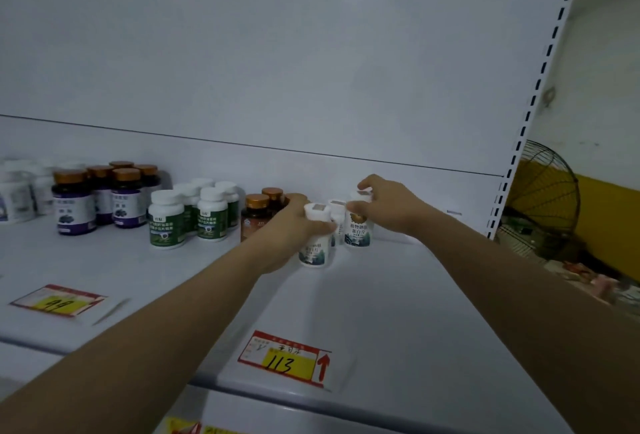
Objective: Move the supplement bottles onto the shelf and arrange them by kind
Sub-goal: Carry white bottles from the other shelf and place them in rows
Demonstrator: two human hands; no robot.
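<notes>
Both arms reach onto the white shelf (398,295). My left hand (294,225) grips a white bottle (315,253) with a blue-green label at the front of a small cluster. My right hand (388,206) holds the top of a second white bottle (358,231) of the same kind, standing on the shelf. One more white bottle (336,206) shows between them. Brown bottles with gold caps (257,213) stand just left, partly hidden by my left hand. Further left are white bottles with green labels (166,222) and dark bottles with purple labels (73,206).
White bottles (15,198) stand at the far left edge. Price tags marked 113 (284,361) and 99 (57,302) lie near the shelf's front edge. A perforated shelf upright (530,115) rises at the right, with a fan (543,201) behind it.
</notes>
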